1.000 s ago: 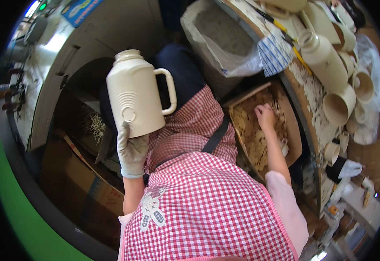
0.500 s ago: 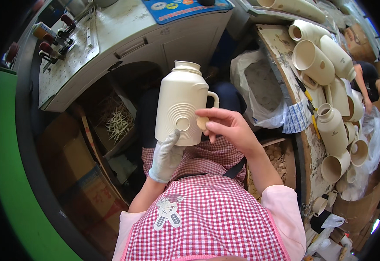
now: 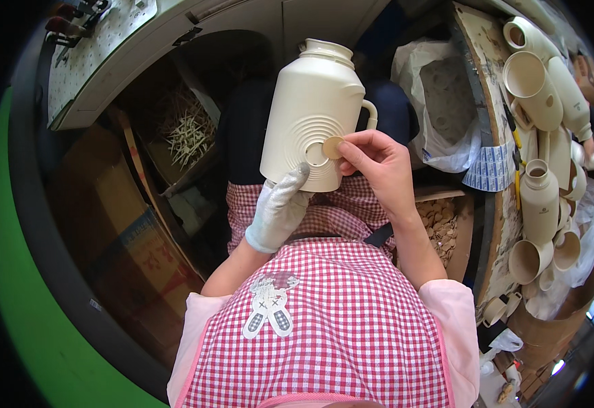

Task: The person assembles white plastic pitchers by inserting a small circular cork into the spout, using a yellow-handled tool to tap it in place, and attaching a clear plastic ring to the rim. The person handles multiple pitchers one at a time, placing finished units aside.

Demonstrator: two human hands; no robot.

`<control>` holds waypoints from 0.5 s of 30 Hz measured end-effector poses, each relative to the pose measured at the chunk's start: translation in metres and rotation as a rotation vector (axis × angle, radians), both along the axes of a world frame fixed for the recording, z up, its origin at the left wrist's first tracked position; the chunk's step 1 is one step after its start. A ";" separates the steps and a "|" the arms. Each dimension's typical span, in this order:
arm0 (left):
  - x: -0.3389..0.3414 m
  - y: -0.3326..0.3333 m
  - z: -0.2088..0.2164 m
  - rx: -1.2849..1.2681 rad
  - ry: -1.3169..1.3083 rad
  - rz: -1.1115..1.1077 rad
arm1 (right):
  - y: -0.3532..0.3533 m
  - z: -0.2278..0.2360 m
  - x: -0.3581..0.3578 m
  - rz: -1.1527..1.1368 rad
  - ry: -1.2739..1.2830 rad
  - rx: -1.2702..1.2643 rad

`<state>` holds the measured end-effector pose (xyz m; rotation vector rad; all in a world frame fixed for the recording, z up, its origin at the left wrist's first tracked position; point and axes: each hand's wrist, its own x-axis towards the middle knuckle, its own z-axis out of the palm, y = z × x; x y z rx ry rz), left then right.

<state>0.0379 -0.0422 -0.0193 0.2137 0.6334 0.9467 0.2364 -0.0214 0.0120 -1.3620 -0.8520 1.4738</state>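
Observation:
A cream-coloured jug body (image 3: pixel 304 102) with a neck on top and a side handle (image 3: pixel 370 114) tilts slightly over my lap. Concentric rings on its side surround a round hole or recess (image 3: pixel 316 155). My left hand (image 3: pixel 280 207), in a pale work glove, grips the jug's bottom from below, its thumb on the wall under the rings. Between thumb and fingers of my bare right hand (image 3: pixel 382 163) is a small tan disc (image 3: pixel 332 147), held at the right edge of that round recess and partly covering it.
Right of my lap is a box of similar tan discs (image 3: pixel 438 228). Beyond it, a worn bench (image 3: pixel 491 88) carries several cream jug parts (image 3: pixel 532 88). A plastic bag (image 3: pixel 440 102) hangs beside the bench. Left lies a box with thin pale strips (image 3: pixel 189 136) under a metal-topped table (image 3: pixel 100 75).
My right hand has brought the disc from beside the jug up to the edge of its round recess. The view has shifted, so the jug appears higher and farther right.

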 end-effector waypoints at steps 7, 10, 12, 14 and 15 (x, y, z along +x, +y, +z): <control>0.008 -0.002 0.007 0.120 0.186 0.024 | -0.005 0.005 0.003 0.087 -0.010 -0.073; 0.013 -0.003 0.006 0.107 0.265 0.021 | -0.006 0.005 0.002 0.093 -0.050 -0.068; 0.015 -0.003 0.005 0.127 0.337 0.027 | -0.007 0.004 0.000 0.074 -0.091 -0.066; 0.018 -0.002 0.005 0.148 0.400 0.043 | -0.007 0.002 0.000 0.074 -0.090 -0.037; 0.019 -0.001 0.004 0.170 0.423 0.060 | -0.008 0.000 0.000 0.057 -0.118 -0.068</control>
